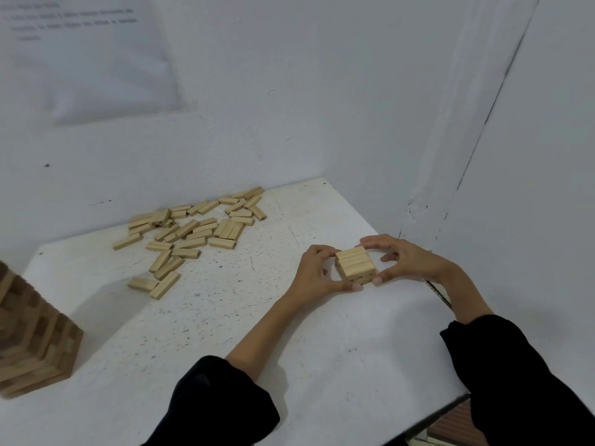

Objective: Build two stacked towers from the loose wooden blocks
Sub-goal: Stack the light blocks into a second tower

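A short stack of pale wooden blocks, about two layers high with three blocks across the top, stands on the white table near its right side. My left hand curls round the stack's left side, thumb at the front corner. From the other side my right hand holds the stack, fingers over the back edge and thumb at the front. A tall finished tower of the same blocks stands at the table's left edge, partly cut off. Several loose blocks lie scattered at the back left.
White walls close the table in at the back and on the right. A paper sheet hangs on the back wall. The table's front right corner drops off near my right sleeve. A thin dark rod lies under my right wrist.
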